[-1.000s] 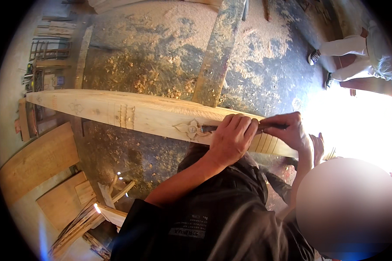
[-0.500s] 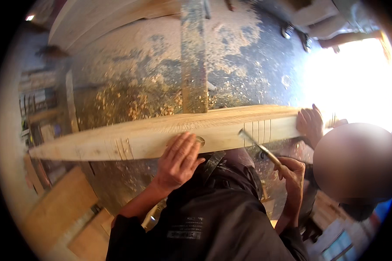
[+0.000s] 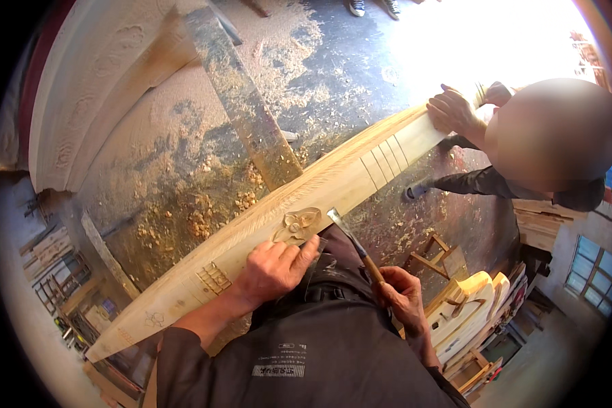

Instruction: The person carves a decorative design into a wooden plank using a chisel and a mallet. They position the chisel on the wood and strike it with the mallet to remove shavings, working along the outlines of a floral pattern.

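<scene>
A long, pale wooden piece, tapered toward its lower-left end, slants across the view in front of me. My left hand rests on its near edge with thumb and fingers apart and nothing held. Just beyond those fingers is a flower carved in relief. In my right hand is a chisel, gripped by its wooden handle. Its metal blade points up and left, near the wood's edge beside the flower. Scored cross lines and a small cut grid mark the same face.
A co-worker's hand lies on the far right end of the wood. A plank runs away beyond it, among shavings on the dark floor. A large carved panel stands at upper left. Shaped boards stand at right.
The view has turned, so the wood now slants up to the right. My left hand has shifted from lying flat over the carving, which now shows. The chisel stays in my right hand.
</scene>
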`<move>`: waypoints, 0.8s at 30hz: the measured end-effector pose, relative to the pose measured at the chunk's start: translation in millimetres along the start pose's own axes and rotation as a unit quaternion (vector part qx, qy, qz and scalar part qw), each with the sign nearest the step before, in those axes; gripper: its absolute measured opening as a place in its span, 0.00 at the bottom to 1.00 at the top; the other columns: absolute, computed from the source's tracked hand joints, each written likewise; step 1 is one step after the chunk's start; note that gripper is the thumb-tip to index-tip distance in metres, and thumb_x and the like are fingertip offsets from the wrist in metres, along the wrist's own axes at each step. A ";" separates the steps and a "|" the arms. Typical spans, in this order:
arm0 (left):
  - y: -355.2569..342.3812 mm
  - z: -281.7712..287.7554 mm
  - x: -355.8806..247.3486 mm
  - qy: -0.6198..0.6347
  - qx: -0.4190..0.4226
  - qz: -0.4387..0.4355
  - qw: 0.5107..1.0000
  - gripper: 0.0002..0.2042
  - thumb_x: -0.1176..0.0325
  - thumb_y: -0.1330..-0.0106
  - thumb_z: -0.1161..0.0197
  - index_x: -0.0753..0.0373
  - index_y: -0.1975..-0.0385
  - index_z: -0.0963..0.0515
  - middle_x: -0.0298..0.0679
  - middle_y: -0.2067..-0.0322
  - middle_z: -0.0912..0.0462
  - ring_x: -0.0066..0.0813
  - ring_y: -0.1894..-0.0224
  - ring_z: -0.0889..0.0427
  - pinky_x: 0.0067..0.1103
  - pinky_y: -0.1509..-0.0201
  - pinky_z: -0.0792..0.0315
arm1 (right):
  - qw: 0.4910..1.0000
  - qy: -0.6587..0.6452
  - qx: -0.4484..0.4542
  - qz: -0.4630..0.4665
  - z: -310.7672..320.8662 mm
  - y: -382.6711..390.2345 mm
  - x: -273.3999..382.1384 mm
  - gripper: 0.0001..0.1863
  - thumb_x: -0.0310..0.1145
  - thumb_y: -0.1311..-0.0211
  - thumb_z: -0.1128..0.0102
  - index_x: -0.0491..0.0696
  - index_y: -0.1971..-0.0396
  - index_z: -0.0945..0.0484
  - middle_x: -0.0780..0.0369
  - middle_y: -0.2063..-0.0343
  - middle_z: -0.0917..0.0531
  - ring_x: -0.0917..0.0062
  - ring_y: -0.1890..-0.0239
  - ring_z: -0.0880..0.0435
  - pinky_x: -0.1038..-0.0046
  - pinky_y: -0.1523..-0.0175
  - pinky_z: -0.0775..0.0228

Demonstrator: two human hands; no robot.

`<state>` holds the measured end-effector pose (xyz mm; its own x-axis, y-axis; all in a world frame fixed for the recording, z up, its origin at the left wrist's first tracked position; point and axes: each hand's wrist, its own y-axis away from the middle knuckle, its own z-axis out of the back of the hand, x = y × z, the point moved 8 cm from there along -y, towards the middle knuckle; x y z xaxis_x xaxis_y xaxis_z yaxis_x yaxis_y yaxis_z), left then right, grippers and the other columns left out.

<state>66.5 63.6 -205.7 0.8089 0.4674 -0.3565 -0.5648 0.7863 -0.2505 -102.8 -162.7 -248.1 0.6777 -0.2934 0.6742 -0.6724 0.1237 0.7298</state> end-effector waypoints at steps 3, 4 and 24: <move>0.5 -3.6 7.2 -0.040 -0.001 0.052 0.998 0.19 0.61 0.28 0.27 0.64 0.41 0.13 0.31 0.76 0.27 0.27 0.74 0.23 0.27 0.71 0.30 | 1.000 -0.020 -0.006 0.014 -7.9 13.2 -14.3 0.15 0.28 0.20 0.35 0.38 0.40 0.19 0.65 0.62 0.11 0.88 0.68 0.19 0.83 0.64 0.28; -0.1 -3.6 6.1 -0.023 -0.010 0.037 0.999 0.22 0.63 0.31 0.24 0.63 0.40 0.14 0.31 0.76 0.26 0.28 0.75 0.23 0.28 0.71 0.30 | 0.999 -0.026 -0.016 0.020 -10.7 15.2 -16.5 0.16 0.27 0.20 0.35 0.38 0.39 0.19 0.65 0.62 0.11 0.89 0.68 0.20 0.83 0.64 0.28; -18.9 -11.4 8.1 0.083 0.100 -0.246 0.961 0.29 0.71 0.37 0.35 0.60 0.31 0.18 0.31 0.75 0.31 0.26 0.77 0.25 0.26 0.72 0.28 | 0.961 0.127 -0.167 0.178 -93.0 61.0 -13.7 0.25 0.16 0.34 0.30 0.43 0.37 0.13 0.52 0.50 0.06 0.75 0.53 0.04 0.75 0.47 0.15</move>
<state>81.8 47.8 -214.1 0.9234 -0.0379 -0.3819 -0.0650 0.9653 -0.2530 -125.5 -62.9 -202.3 0.5023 0.0603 0.8626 -0.7708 0.4833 0.4151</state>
